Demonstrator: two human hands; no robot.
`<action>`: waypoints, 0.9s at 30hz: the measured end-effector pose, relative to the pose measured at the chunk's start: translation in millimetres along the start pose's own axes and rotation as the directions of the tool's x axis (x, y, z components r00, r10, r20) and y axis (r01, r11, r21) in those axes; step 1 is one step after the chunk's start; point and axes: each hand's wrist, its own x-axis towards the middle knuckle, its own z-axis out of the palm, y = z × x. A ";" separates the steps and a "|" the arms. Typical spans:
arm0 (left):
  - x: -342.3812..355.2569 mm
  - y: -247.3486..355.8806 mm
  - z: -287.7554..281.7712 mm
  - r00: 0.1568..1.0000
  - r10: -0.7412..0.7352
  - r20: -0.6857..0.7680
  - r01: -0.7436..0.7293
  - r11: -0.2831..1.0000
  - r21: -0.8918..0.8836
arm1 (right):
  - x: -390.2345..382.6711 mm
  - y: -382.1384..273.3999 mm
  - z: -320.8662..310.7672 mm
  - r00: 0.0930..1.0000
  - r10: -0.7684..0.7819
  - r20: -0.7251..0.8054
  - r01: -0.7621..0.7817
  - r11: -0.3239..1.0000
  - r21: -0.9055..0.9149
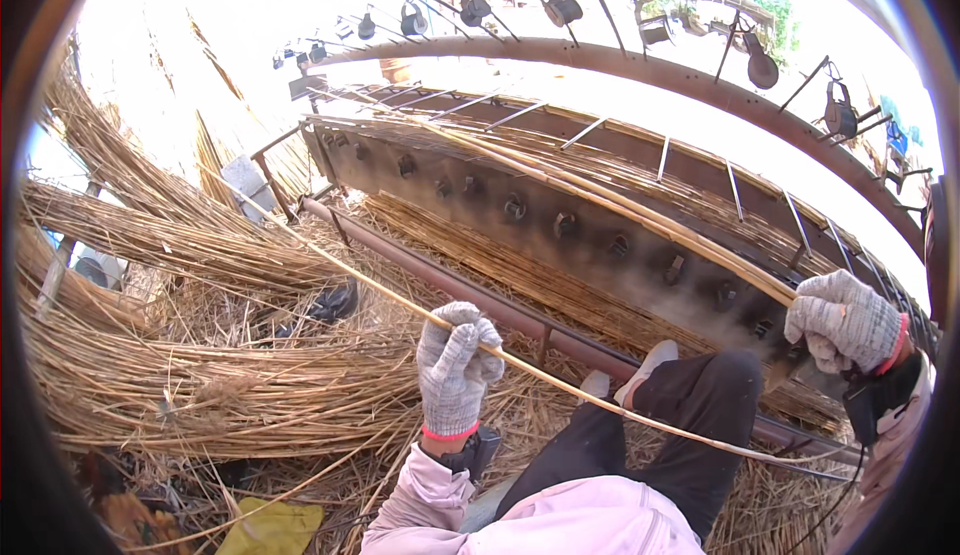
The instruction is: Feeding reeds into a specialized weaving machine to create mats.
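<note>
Both my hands wear grey knit gloves with red cuffs. My left hand [458, 367] is closed around one long, thin reed stalk [560, 381], which runs from the upper left down across my lap to the lower right. At the right, my right hand [845, 322] is curled over the near ends of a few long reeds [700, 245]. These slant away along the top of a rusty metal frame. The tips of the right fingers are partly hidden, but the reed ends meet them.
Large heaps of reeds [200, 385] lie at the left. Upright metal pins [663, 158] line the frame, and a long brown rail [480, 300] runs before my feet. Dark weights [762, 65] hang from pegs on the curved beam [600, 55]. A yellow cloth [272, 527] lies lower left.
</note>
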 end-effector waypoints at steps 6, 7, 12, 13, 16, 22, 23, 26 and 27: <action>-9.5 8.8 -7.3 1.000 0.008 -0.007 -0.008 0.999 -0.034 | -45.9 -0.1 7.2 0.994 0.113 0.003 -0.113 0.994 -0.014; -10.7 9.7 -9.3 1.000 0.008 -0.015 -0.009 1.000 -0.023 | -52.6 2.8 13.1 0.988 0.154 0.003 -0.154 0.988 0.024; -12.4 13.9 -19.6 1.000 0.023 -0.006 -0.024 0.999 -0.046 | -86.0 5.6 28.4 0.979 0.203 -0.031 -0.203 0.979 0.016; -12.9 14.0 -19.9 1.000 0.011 0.002 -0.011 0.998 -0.056 | -83.4 4.0 29.2 0.960 0.278 -0.021 -0.278 0.961 0.002; -14.6 15.4 -19.2 1.000 0.002 0.006 -0.002 0.992 -0.128 | -60.4 -2.2 34.5 0.996 0.086 0.026 -0.087 0.995 0.042; -19.5 19.8 -24.7 0.999 0.029 -0.041 -0.035 0.988 -0.151 | 3.6 -10.3 16.4 0.998 0.002 -0.062 0.001 0.999 0.039; -19.6 18.8 -26.1 0.999 0.022 -0.043 -0.028 0.988 -0.153 | 12.7 -5.4 9.3 0.978 -0.166 -0.127 0.157 0.984 -0.083; -17.5 13.4 -26.4 0.999 0.036 -0.034 -0.039 0.995 -0.090 | 50.7 14.7 -34.5 0.828 -0.499 -0.256 0.205 0.694 -0.690; -17.3 11.4 -24.9 0.998 0.047 -0.038 -0.049 0.997 -0.063 | 70.8 25.6 -45.2 0.581 -0.813 0.044 0.015 -0.043 -0.999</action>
